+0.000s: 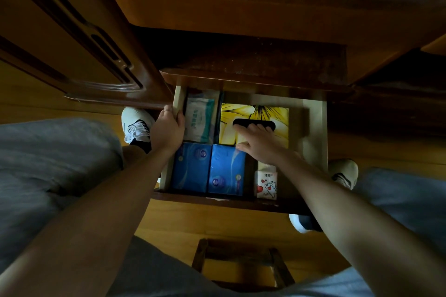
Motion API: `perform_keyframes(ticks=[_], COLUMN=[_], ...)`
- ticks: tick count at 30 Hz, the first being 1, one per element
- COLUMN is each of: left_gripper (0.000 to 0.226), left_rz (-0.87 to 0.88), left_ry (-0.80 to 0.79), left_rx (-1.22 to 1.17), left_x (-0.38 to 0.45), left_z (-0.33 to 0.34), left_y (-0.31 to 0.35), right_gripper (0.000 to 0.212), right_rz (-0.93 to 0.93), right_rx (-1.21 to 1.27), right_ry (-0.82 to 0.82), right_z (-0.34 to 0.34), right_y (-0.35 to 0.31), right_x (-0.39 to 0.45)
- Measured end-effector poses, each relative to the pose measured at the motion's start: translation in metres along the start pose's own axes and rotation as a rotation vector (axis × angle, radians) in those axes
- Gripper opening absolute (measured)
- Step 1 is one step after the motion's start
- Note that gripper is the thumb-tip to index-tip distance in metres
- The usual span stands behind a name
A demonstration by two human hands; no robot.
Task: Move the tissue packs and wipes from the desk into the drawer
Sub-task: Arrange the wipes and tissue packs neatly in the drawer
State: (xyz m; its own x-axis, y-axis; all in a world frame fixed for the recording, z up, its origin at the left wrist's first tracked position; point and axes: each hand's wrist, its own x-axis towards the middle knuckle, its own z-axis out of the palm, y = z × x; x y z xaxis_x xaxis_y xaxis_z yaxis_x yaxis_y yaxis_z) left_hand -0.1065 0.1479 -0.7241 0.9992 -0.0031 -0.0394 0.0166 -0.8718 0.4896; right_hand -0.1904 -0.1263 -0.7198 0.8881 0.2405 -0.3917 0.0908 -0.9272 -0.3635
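Observation:
The drawer (313, 128) is pulled out below the desk edge. Inside lie a green-and-white wipes pack (199, 118) at the back left, a yellow tissue box (255, 113) with a black oval slot beside it, two blue tissue packs (190, 166) (225, 171) in front, and a small white pack with a cat print (266, 183) at the front right. My left hand (169, 128) grips the drawer's left wall. My right hand (259, 141) rests flat on the yellow tissue box, fingers spread at the slot, thumb touching the right blue pack.
The dark wooden desk top (241, 12) overhangs the drawer. A cabinet door (72, 43) stands at the left. My shoes (136, 125) (344, 172) flank the drawer on the wood floor. A small wooden stool (241, 263) sits below me.

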Motion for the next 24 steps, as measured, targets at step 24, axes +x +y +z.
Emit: perform_keyframes(ticks=[24], left_gripper=[0.033], left_rz=[0.014], left_ry=[0.033], left_rx=[0.010], left_x=[0.000], left_z=[0.004], left_y=[-0.002], right_gripper=[0.093], right_rz=[0.975], right_rx=[0.709], right_ry=[0.013], right_z=[0.033], right_y=[-0.035], right_x=[-0.079])
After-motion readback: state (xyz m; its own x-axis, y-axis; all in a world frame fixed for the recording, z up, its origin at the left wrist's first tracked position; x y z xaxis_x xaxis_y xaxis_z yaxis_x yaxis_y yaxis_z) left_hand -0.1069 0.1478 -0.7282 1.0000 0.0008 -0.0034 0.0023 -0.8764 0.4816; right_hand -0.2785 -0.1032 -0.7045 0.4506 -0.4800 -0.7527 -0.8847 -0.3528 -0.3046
